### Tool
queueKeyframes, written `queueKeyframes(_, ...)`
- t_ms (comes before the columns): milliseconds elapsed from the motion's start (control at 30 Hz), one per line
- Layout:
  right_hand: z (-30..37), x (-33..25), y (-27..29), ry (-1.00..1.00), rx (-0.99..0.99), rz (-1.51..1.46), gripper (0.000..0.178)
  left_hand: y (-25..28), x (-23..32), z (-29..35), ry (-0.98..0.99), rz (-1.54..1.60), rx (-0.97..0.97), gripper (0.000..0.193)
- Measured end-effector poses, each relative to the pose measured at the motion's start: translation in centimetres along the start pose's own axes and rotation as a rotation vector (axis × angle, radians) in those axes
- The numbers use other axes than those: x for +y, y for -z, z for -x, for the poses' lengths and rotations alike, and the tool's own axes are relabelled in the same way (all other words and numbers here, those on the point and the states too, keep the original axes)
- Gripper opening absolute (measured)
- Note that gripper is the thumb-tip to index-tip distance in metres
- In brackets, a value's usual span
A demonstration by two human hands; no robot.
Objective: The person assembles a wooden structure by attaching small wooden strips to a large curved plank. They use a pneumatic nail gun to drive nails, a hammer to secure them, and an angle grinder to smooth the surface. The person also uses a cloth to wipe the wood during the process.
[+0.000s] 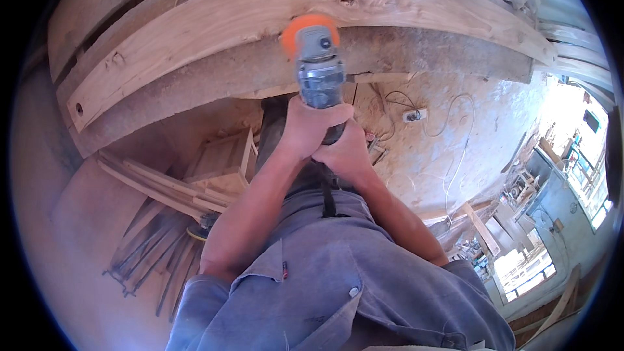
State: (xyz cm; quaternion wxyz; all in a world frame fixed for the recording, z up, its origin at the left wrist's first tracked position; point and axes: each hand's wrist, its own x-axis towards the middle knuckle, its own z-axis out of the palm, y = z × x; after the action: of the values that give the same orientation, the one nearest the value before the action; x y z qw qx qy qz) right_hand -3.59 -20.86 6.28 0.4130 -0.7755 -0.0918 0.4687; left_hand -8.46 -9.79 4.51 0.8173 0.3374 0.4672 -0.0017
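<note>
Both my hands are wrapped round an angle grinder (320, 84) with a grey metal head. Its orange disc (292, 38), smeared by motion, lies over the near edge of a long pale wooden plank (247, 16). My left hand (311, 129) is closed on the body behind the head, its thumb lying across the top. Lower and to the right, my right hand (351, 151) is closed round the rear of the tool. A black cord (327, 198) hangs from its back end towards me. Knots show in the plank's surface.
Under the plank is a dusty, rough-edged workbench (442, 52). Cut boards (162, 185) and several metal bars (156, 253) lie at the lower left, by a yellow-rimmed tool (197, 231). On the dusty floor to the right are a socket box (415, 116) and loose cables (459, 162).
</note>
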Motion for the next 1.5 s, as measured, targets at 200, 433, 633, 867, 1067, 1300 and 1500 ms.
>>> queueKeyframes(200, 0.3, -0.3, 0.1, 0.037, 0.071, 0.031, 0.048, -0.4, 0.2, 0.1, 0.005, 0.012, -0.016, 0.018)
queueKeyframes(433, 1.1, 0.3, 2.3, -0.068, 0.097, -0.057, 0.046, -3.1, 0.0, -0.9, 0.039, -0.110, -0.119, 0.016)
queueKeyframes(633, 0.4, 0.0, 0.5, 0.004, 0.022, -0.068, 0.056, -0.9, 1.0, 0.1, 0.040, -0.171, -0.040, 0.016)
queueKeyframes(867, 0.2, -0.5, -1.0, -0.042, -0.040, 0.012, 0.071, 1.1, 0.9, 0.9, 0.015, -0.025, 0.011, 0.014)
queueKeyframes(1067, 0.5, -1.1, -0.6, -0.045, -0.007, 0.004, 0.073, 0.6, 1.0, 0.9, 0.039, -0.042, -0.016, 0.019)
queueKeyframes(1300, 0.7, -0.9, -0.6, -0.084, -0.006, 0.032, 0.070, 0.4, 0.9, 0.9, 0.031, 0.028, -0.038, 0.017)
queueKeyframes(1500, 0.5, -0.6, -1.4, -0.028, 0.006, 0.010, 0.062, 1.3, 1.2, 1.0, 0.031, 0.001, -0.038, 0.020)
